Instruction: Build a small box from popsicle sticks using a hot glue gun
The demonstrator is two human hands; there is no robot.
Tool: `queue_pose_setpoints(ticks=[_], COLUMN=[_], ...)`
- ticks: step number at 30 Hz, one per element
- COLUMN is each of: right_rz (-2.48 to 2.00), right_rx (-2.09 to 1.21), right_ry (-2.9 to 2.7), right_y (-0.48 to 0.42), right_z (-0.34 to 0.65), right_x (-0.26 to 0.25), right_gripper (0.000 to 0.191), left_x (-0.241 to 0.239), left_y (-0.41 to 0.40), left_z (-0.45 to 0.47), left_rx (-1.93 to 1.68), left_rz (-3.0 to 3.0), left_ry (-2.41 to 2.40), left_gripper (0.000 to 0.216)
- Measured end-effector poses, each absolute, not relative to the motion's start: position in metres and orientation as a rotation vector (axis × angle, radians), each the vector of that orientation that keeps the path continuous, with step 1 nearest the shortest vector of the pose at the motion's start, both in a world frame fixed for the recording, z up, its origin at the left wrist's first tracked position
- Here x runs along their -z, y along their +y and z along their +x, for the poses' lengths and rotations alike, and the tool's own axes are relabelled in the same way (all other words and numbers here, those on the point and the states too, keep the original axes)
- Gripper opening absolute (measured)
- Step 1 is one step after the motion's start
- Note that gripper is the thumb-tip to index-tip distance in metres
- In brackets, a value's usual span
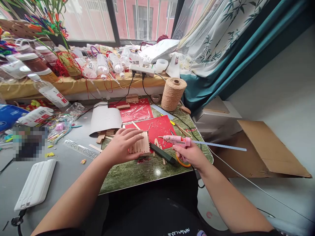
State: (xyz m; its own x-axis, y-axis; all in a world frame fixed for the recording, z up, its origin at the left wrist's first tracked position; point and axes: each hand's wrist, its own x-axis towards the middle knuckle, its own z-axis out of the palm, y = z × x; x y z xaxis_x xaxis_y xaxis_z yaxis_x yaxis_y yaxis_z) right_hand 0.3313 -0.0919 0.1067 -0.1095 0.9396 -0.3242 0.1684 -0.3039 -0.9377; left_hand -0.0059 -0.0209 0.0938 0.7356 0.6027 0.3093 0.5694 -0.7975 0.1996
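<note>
My left hand (123,144) lies on a small panel of wooden craft sticks (142,144), fingers stretched flat over its left part. The panel rests on red paper (161,127) on the green table (137,173). My right hand (190,154) grips a pink hot glue gun (176,140), nozzle pointing left toward the sticks. A clear glue stick (219,146) juts out of its back to the right. A black knife-like tool (162,154) lies between my hands.
A spool of jute twine (173,93) stands behind the red paper, with loose wooden sticks (105,134) and curled grey card (104,119) to the left. Bottles and a power strip (141,69) crowd the window ledge. A cardboard box (258,147) sits on the floor, right.
</note>
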Motion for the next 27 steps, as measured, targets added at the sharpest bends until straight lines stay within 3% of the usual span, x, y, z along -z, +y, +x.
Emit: queue_pose_setpoints(ticks=[16, 22, 27], right_rz=[-1.453, -1.484, -1.477], right_rx=[-1.518, -1.525, -1.524], right_ry=[-1.248, -1.218, -1.218], right_y=[-0.089, -0.088, -0.087], right_z=[0.328, 0.329, 0.330], right_x=[-0.105, -0.101, -0.096], right_gripper=[0.067, 0.062, 0.061], left_x=[-0.075, -0.080, -0.078], left_y=[-0.022, -0.026, -0.027], left_z=[-0.005, 0.002, 0.002], left_rx=[-0.780, -0.679, -0.572], left_rz=[2.763, 2.565, 2.554], left_ry=[0.842, 1.170, 1.206], left_gripper=[0.044, 0.063, 0.067])
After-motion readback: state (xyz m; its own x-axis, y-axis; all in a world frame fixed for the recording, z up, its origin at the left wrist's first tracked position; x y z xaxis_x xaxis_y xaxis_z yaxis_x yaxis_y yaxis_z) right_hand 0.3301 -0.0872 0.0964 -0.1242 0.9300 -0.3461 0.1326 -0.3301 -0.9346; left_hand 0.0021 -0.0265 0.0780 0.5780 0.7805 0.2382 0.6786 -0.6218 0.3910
